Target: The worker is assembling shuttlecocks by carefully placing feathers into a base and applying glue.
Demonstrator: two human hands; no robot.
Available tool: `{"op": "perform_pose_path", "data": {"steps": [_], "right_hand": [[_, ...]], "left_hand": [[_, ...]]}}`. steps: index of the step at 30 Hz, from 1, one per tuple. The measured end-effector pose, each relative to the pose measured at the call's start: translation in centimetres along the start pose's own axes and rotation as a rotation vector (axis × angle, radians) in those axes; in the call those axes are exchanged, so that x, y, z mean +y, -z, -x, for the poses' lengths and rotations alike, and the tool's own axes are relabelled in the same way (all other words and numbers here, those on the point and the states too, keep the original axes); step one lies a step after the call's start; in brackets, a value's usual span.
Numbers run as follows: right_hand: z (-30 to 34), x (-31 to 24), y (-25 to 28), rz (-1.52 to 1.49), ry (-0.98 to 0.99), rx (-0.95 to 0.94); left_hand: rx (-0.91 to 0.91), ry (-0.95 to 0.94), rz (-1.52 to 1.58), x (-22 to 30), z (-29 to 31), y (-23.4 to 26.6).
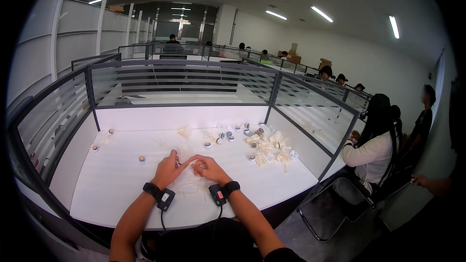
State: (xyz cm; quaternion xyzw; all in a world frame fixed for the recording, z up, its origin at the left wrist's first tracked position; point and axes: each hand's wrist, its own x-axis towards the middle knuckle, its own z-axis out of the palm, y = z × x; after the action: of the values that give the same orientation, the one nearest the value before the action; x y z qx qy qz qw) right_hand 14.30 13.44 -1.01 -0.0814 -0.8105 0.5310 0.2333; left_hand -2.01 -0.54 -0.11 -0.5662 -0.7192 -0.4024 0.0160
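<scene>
My left hand (168, 170) and my right hand (208, 170) meet over the near middle of the white desk, fingertips pinched close together. A crumpled sheet of clear, whitish film (185, 151) shows between and just beyond them. A speck of blue shows by my left fingers, but what they hold is mostly hidden. Pale, thin strips (194, 184) lie beneath my hands. Left of them stands a small round white-and-blue piece with a brown top (141, 159); a similar small round piece (208, 144) sits beyond my right hand.
A heap of cream-coloured strips (264, 143) with several small round pieces covers the desk's right side. More small pieces stand at the far left. Low partitions (184, 85) with grey frames enclose the desk. A seated person (374, 145) and a folding chair (335, 208) are at the right.
</scene>
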Motion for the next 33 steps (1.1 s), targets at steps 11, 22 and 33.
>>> {"op": "perform_pose_path", "data": {"steps": [11,22,33], "right_hand": [[0.03,-0.1,-0.04,-0.013,-0.006,0.002],[0.02,-0.15,-0.03,0.02,-0.01,-0.003],[-0.09,0.21,-0.1,0.02,-0.022,0.0]], "left_hand": [[-0.016,0.003,0.007,-0.11,0.04,0.02],[-0.009,-0.017,0.007,-0.19,0.08,0.06],[-0.024,-0.005,-0.005,-0.11,0.05,0.09]]}}
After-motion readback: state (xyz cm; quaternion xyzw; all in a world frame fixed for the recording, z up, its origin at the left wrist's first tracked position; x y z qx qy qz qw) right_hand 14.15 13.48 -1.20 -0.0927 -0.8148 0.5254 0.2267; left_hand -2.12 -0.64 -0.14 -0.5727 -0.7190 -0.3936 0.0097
